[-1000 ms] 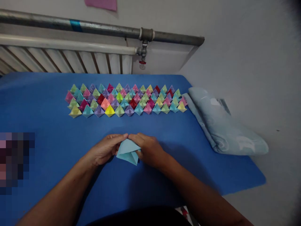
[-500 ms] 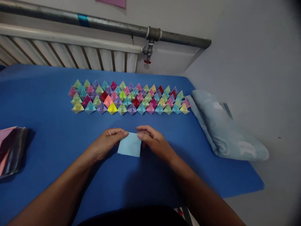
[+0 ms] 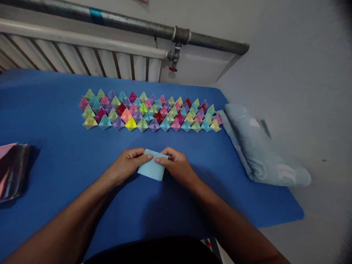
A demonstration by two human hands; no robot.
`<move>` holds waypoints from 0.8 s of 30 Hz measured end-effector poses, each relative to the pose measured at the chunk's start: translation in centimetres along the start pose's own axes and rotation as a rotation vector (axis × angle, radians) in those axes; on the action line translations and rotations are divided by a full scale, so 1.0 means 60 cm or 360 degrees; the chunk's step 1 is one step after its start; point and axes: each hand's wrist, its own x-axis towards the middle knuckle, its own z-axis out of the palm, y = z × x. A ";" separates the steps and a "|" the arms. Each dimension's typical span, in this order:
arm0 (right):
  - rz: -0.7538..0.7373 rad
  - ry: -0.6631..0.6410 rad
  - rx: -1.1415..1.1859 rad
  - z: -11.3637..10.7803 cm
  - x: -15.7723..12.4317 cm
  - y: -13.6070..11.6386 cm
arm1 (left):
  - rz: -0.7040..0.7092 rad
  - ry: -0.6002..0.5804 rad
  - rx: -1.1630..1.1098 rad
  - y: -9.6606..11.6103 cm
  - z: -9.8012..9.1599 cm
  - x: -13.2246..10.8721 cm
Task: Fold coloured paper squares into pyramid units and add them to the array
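A light blue square of paper (image 3: 151,169) is held up over the blue table, slightly tilted. My left hand (image 3: 129,164) grips its upper left part, thumb lying on the front face and fingers behind. On the other side my right hand (image 3: 178,165) pinches the upper right part, its thumb also across the front. The two thumb tips are close together near the top edge. The fingers behind the sheet are partly hidden. Beyond the hands, folded paper boats (image 3: 143,125) in many colours stand in several tight rows.
A stack of coloured paper (image 3: 13,172) lies at the left edge of the blue table surface (image 3: 60,154). At the right, a folded grey-green blanket (image 3: 258,146) rests against the wall. A white radiator (image 3: 104,64) and a metal pipe (image 3: 143,27) run along the back.
Both thumbs have slid inward over the front of the paper, and the right hand has moved slightly left. The sheet has turned a little, its right side lower. The view has shifted slightly.
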 end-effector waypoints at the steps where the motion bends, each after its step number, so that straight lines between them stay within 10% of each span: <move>1: 0.0006 -0.0017 0.0056 -0.002 0.002 0.000 | -0.0016 -0.0011 0.0005 0.001 -0.002 0.000; 10: -0.0207 0.0198 0.0079 -0.008 0.008 0.001 | -0.0025 -0.0150 0.0157 0.008 -0.005 -0.001; 17: -0.0555 0.0202 -0.0637 -0.021 0.012 0.010 | -0.0059 -0.0047 0.0225 0.008 -0.020 0.004; 24: -0.0689 -0.0004 -0.1453 -0.023 0.017 0.020 | 0.0180 0.0171 0.1243 -0.013 -0.024 0.007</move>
